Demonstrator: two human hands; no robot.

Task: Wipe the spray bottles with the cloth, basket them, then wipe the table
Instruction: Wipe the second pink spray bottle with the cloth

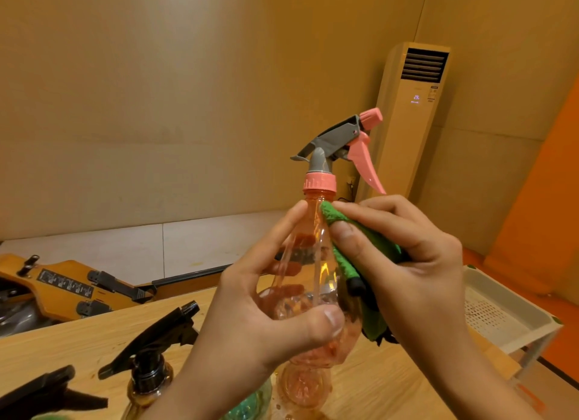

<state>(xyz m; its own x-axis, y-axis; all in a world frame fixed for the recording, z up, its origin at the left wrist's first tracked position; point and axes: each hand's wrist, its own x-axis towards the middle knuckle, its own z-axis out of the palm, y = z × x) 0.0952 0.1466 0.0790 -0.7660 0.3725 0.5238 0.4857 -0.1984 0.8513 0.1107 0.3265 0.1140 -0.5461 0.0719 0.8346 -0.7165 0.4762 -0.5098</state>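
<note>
Pink-tinted clear plastic spray bottle [315,231]: held upright in the air above the table, between both hands; it has a pink collar, a grey head and a pink trigger and nozzle pointing right.
Left hand [250,310]: grips the bottle's body, thumb curled across the near side and the index finger stretched up to the shoulder; the other fingers show through the plastic behind.
Right hand [416,278]: fingers curled round a bunched cloth, thumb and fingertips pressing it to the bottle.
Green cloth [329,214]: its upper fold touches the right side of the bottle's shoulder, just under the collar; the rest hangs down beside the bottle inside the palm.
Light wood-grain table [78,335]: lies below the hands.
Amber bottle with a black trigger head [148,369]: stands on the table, left of the hands.
Second black trigger head [44,391]: at the lower left edge, its bottle out of view.
Teal bottle [250,401]: partly hidden behind the left wrist.
White perforated plastic basket [479,281]: sits on a white frame to the right, behind the right hand.
Tall standing air conditioner [413,106]: in the far corner.
</note>
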